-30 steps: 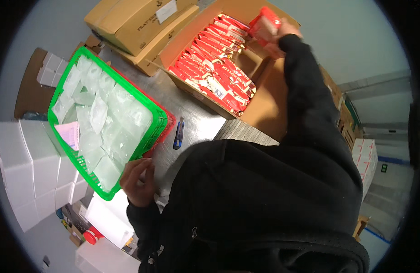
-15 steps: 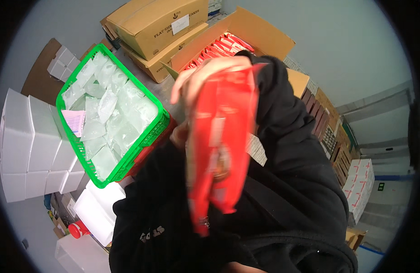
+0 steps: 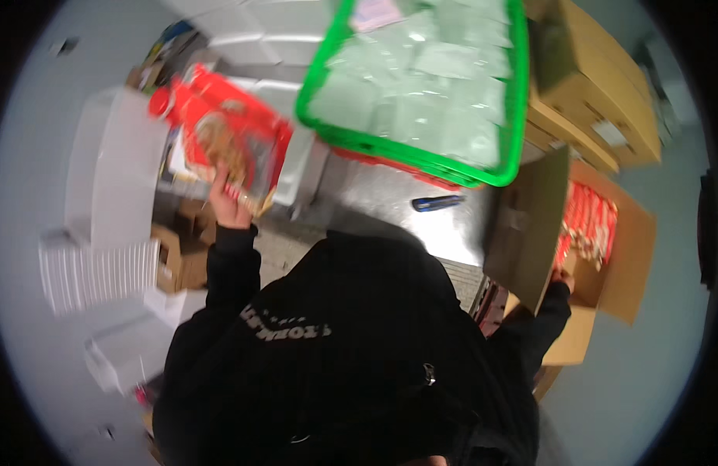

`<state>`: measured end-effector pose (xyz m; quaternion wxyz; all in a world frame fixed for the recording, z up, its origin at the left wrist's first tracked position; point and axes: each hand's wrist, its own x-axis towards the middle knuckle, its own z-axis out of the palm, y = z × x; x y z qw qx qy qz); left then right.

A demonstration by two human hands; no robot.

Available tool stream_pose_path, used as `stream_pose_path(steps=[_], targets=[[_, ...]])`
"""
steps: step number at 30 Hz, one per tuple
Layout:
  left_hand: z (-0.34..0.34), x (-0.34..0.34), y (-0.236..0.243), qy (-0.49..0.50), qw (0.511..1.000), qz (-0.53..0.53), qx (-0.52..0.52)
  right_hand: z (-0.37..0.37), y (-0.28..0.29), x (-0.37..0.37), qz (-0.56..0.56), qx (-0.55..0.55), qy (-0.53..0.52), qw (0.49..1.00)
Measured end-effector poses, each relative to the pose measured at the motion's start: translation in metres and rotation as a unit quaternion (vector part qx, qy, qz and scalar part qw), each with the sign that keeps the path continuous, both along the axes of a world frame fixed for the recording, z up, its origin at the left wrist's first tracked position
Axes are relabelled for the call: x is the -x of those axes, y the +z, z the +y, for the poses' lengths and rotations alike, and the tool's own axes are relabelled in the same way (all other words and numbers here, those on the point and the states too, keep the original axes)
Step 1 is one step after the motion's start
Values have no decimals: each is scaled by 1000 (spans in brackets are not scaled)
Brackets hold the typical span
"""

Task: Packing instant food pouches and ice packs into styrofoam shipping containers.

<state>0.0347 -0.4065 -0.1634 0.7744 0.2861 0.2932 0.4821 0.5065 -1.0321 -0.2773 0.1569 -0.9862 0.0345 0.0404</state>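
My left hand (image 3: 231, 203) grips the lower end of a red packet with a tan picture (image 3: 227, 147), raised at the left beside a white foam container (image 3: 301, 167); more than one red piece seems to overlap there, too blurred to separate. At the right my right hand (image 3: 561, 277) is partly hidden behind a flap of an open cardboard box (image 3: 528, 225). It is by the red packets (image 3: 588, 217) inside, and I cannot make out its fingers.
A green basket (image 3: 514, 116) of clear ice packs sits on a red basket on a steel table (image 3: 374, 196). A blue box cutter (image 3: 437, 203) lies before it. Closed cartons (image 3: 592, 85) are at the upper right; white foam boxes (image 3: 114, 179) stand at the left.
My view has swung round. A red packet held close in front of me has moved away to the left in my left hand. My right hand has gone back to the open box.
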Motion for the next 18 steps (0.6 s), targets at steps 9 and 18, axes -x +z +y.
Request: stream_pose_path(steps=[9, 18], targets=[[39, -19, -70, -34, 987, -22, 159, 19, 43, -4, -22, 169, 0, 985], [113, -40, -260, 5, 943, 135, 304, 64, 280, 82, -287, -2, -134, 949]])
